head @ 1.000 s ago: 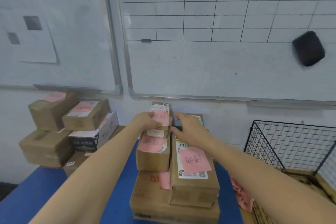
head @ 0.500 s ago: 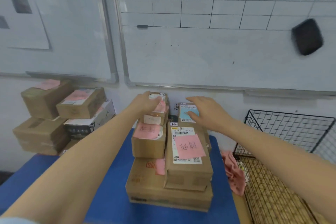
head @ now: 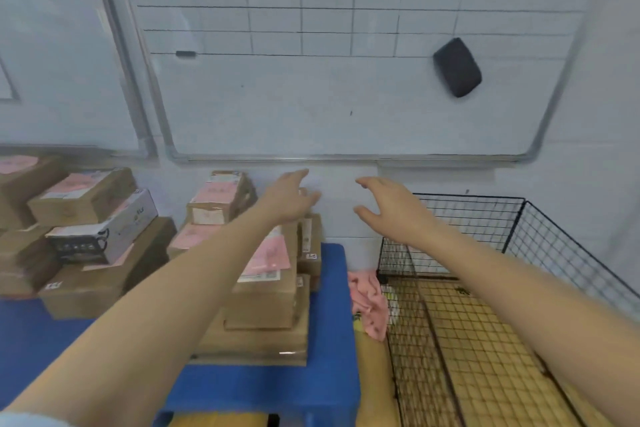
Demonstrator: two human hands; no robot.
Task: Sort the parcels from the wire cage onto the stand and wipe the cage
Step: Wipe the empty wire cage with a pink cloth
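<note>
A stack of brown cardboard parcels [head: 266, 298] with pink notes stands on the blue stand [head: 332, 374] in the middle. A second pile of parcels [head: 86, 236] sits at the left. The black wire cage [head: 519, 243] is at the right, with no parcels visible on its wire floor. My left hand [head: 291, 198] hovers above the back of the middle stack, fingers spread, holding nothing. My right hand [head: 388, 208] is raised between the stack and the cage, also open and holding nothing.
A pink cloth [head: 369, 305] lies crumpled between the stand and the cage. A whiteboard [head: 311, 97] with a black eraser [head: 457, 68] hangs on the wall behind. A yellowish mat [head: 485, 357] shows under the cage's wire floor.
Both hands have let go of the parcels on the middle stack and lifted away. The right hand moved right toward the cage. The view swung to the right.
</note>
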